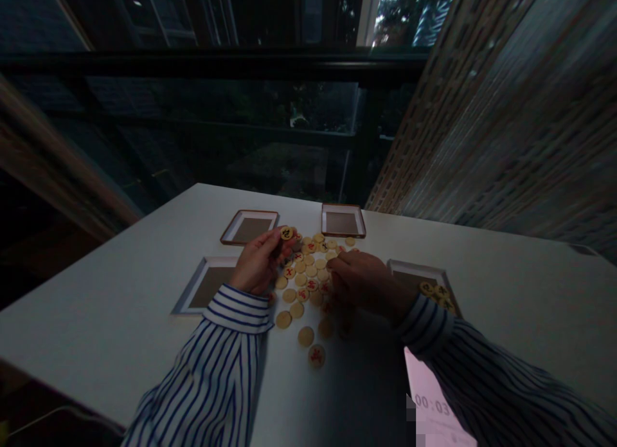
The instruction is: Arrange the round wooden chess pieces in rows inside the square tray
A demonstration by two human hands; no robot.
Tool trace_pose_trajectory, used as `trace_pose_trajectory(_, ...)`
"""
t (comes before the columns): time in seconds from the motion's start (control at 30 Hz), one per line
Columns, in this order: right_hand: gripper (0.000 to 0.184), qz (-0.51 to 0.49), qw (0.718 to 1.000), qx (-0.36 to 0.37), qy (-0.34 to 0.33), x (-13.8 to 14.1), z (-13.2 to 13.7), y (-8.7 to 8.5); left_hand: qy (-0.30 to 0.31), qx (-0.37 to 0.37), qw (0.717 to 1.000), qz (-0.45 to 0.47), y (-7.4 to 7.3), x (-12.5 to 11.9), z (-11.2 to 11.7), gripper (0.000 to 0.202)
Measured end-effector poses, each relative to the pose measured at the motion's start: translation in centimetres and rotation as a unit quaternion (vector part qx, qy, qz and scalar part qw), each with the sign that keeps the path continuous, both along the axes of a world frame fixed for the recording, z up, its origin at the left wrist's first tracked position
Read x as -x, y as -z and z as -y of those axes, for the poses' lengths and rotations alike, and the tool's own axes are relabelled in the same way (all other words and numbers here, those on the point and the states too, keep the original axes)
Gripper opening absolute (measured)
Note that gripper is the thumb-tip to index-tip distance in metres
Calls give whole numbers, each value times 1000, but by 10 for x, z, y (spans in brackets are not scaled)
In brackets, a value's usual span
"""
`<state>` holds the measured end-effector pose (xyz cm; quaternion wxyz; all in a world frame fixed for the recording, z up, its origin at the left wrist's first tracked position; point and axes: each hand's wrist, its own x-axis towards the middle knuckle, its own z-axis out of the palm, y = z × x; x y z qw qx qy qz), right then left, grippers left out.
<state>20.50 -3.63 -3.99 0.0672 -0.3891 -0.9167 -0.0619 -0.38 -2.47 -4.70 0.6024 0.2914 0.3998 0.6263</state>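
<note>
A round wooden Chinese chess piece (286,233) with a dark character is pinched in my left hand (260,257), raised at the left edge of a loose pile. My right hand (361,280) reaches into the pile's right side, its fingers bent down onto the pieces; what its fingertips grip, if anything, is hidden. Many similar discs (311,270) lie spread between the hands, some blank side up, others showing red or dark characters. One disc with a red character (317,355) lies nearest to me. Several dark-character pieces (436,294) sit in the right tray (446,276), partly behind my right wrist.
Two shallow trays, the back left one (234,227) and the back right one (344,233), stand beyond the pile. Another tray (193,283) lies beside my left forearm. A lit screen with timer digits (431,405) is under my right forearm. The white table (120,292) ends near a dark railing.
</note>
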Motion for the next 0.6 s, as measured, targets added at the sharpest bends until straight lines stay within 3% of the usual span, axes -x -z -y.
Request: trace_pose_trajectory(0.6, 19, 9, 1000, -4, -17, 0, 0, 2, 4, 15, 1000, -6, 0, -2, 0, 18)
